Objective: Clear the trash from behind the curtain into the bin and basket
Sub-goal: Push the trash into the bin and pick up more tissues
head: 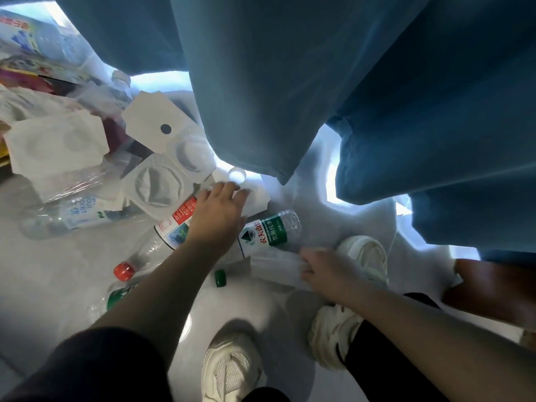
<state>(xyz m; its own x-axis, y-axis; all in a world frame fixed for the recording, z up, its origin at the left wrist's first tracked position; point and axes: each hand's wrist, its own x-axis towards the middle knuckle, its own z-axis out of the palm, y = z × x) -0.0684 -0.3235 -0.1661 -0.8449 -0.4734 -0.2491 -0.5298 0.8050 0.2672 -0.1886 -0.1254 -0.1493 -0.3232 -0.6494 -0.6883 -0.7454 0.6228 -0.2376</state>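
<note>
The blue curtain [290,82] is hanging low across the far side, blocking you from above and leaving only lit gaps under its hem. White moulded trays [58,146] and lying bottles [269,232] are crowding the floor [43,285] at left and centre, leaving bare floor only at the near left. On the right your shoes [232,369], a brown wooden piece [493,288] and your right hand [322,274], gripping a translucent plastic piece [275,266], are closing the way.

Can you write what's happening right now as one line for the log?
left hand: open, reaching toward curtain | right hand: grips clear cup | green-label bottle: lying between hands
</note>
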